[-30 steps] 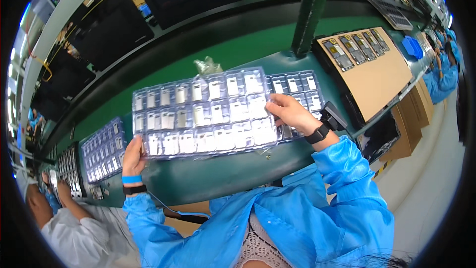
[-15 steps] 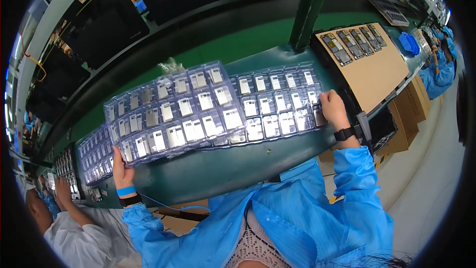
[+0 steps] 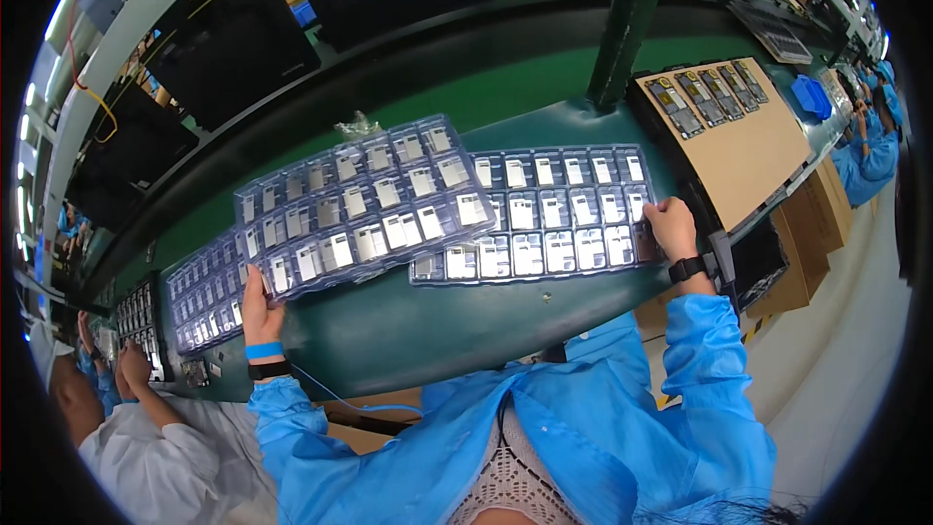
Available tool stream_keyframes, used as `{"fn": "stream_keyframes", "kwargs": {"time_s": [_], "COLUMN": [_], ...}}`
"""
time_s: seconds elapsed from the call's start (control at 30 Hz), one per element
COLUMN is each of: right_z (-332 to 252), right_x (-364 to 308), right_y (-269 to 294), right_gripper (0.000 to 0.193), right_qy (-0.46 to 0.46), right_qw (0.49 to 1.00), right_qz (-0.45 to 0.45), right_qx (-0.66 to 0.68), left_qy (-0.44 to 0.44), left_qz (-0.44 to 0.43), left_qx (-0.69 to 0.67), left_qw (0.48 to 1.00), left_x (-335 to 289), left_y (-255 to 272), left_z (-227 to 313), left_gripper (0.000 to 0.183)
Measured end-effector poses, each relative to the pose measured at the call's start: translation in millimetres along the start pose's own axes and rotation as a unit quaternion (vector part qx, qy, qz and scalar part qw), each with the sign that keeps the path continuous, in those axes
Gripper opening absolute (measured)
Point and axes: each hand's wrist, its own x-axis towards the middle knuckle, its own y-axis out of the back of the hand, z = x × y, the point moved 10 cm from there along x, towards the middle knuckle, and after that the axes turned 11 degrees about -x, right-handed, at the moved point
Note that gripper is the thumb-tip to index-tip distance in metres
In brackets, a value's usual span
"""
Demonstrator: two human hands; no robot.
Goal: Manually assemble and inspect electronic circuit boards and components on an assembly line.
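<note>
My left hand (image 3: 260,309) grips the front left corner of a clear plastic tray (image 3: 391,261), its thumb over the edge. Rows of small silver-white metal pieces fill the tray's pockets. This tray slants over the left part of a second clear tray (image 3: 530,279) with similar pieces. At the second tray's right edge is my right hand (image 3: 673,226), fingers bent and closed on the rim. Farther left, partly covered by the slanted tray, lies a third tray (image 3: 180,303) of the same kind.
A brown board (image 3: 743,160) with several circuit boards (image 3: 677,109) stands at the right. Behind the trays are a green post (image 3: 627,34) and crumpled clear plastic (image 3: 360,124). A blue bin (image 3: 811,97) sits far right. At the left, a co-worker's hand (image 3: 134,366) is beside a dark tray (image 3: 141,316).
The view has shifted, so most things appear farther right. The second tray has turned slightly and more of its front left corner shows. Both hands keep their holds.
</note>
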Motion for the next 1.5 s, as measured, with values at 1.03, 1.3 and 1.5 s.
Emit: {"fn": "stream_keyframes", "kwargs": {"time_s": [1.03, 1.3, 1.5], "right_z": [149, 107, 91], "right_x": [5, 12, 8], "right_y": [218, 232, 231], "right_gripper": [0.035, 0.038, 0.038], "right_qy": [0.044, 0.099, 0.093], "right_qw": [0.868, 0.843, 0.829], "right_qz": [-0.156, -0.177, -0.181], "right_qx": [0.469, 0.499, 0.521], "left_qy": [-0.273, -0.083, 0.421], "left_qz": [0.062, -0.29, -0.338], "left_qx": [0.553, 0.359, 0.154], "left_qw": [0.784, 0.884, 0.827], "left_x": [-60, -174, -258], "left_y": [-79, -237, -267], "left_z": [-39, -206, -323], "left_gripper": [0.034, 0.035, 0.051]}}
